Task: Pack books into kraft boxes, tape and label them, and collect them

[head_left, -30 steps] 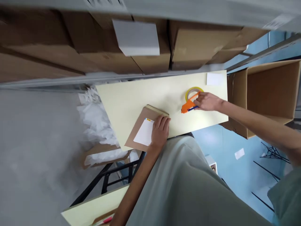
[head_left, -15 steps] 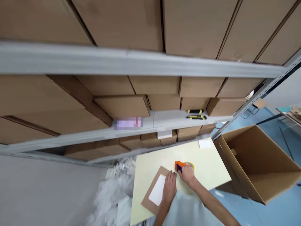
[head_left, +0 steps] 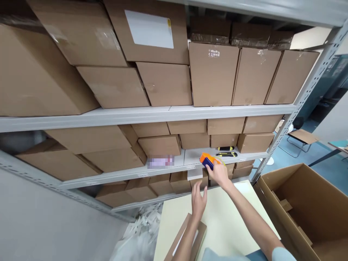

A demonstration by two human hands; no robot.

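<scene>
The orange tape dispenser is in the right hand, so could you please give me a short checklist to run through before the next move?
1. Tape dispenser gripped by the right hand: ok.
2. Left hand free: ok, fingers open with nothing between them.
3. Flat carton on the table: ok.
4. White label on the carton fully visible: not ok, the left forearm covers part of it.
5. Utility knives lying on the shelf: ok.
6. Tape end ready at the dispenser: cannot tell, too small to see.

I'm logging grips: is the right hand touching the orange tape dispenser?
Touching: the head view shows the right hand closed around the orange tape dispenser, with no gap visible.
</scene>
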